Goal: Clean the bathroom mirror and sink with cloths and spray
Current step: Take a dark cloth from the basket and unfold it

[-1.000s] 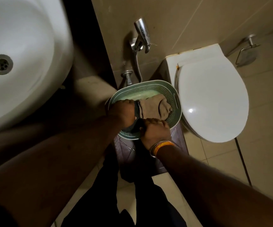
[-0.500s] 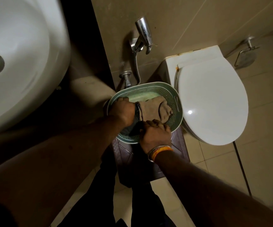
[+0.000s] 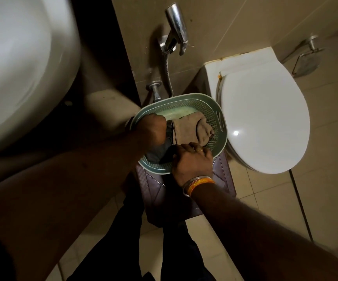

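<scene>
A green perforated basket [image 3: 217, 116] stands on a dark plastic stool [image 3: 223, 180] between the sink and the toilet. Inside it lie a folded tan cloth [image 3: 188, 130] and a dark grey cloth [image 3: 157, 154]. My left hand [image 3: 150, 129] is a fist inside the basket, gripping the dark grey cloth at its upper end. My right hand [image 3: 191, 161] pinches the same dark cloth at the basket's near rim, beside the tan cloth. The white sink [image 3: 22, 63] fills the upper left. The mirror and the spray are out of view.
A closed white toilet [image 3: 265, 122] stands right of the basket. A chrome hand sprayer [image 3: 176, 29] with its hose and a valve [image 3: 155, 89] hang on the tiled wall behind. A metal holder [image 3: 306, 57] is at the far right. My dark trousers show below.
Both hands stay on the dark cloth in the basket. The view has drifted right, so the sink's drain has slid to the left edge.
</scene>
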